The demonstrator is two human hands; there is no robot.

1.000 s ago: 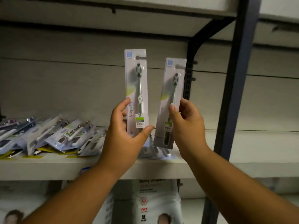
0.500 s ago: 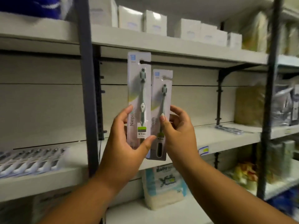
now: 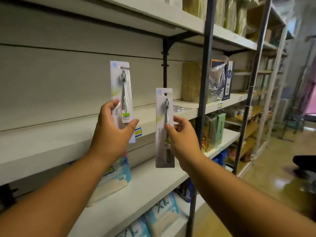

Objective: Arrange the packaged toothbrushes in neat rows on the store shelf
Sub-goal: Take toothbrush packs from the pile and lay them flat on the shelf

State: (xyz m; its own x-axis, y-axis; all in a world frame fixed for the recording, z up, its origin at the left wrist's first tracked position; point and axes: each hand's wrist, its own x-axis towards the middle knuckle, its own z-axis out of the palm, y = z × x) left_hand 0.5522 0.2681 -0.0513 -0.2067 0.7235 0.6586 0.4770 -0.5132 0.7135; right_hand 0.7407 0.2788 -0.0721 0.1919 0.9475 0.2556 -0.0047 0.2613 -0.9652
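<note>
Where packs overlapped before: hands apart.

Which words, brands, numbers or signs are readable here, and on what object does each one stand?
"Nie", the rest hidden by the thumb: tall white toothbrush card in the left hand.
"ooth", preceding letters blurred: lower grey toothbrush card in the right hand.
Green-and-white price sticker: too small.
Yellow-and-blue shelf-edge tags: blurred.
Dark blue box: unreadable.

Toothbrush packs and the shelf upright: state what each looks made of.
Left pack: pale printed card, likely with a clear plastic blister over the brush, judging by the glossy raised strip. Right pack: same build, apparently. Upright: dark painted metal by its thin, straight, matte profile.
</note>
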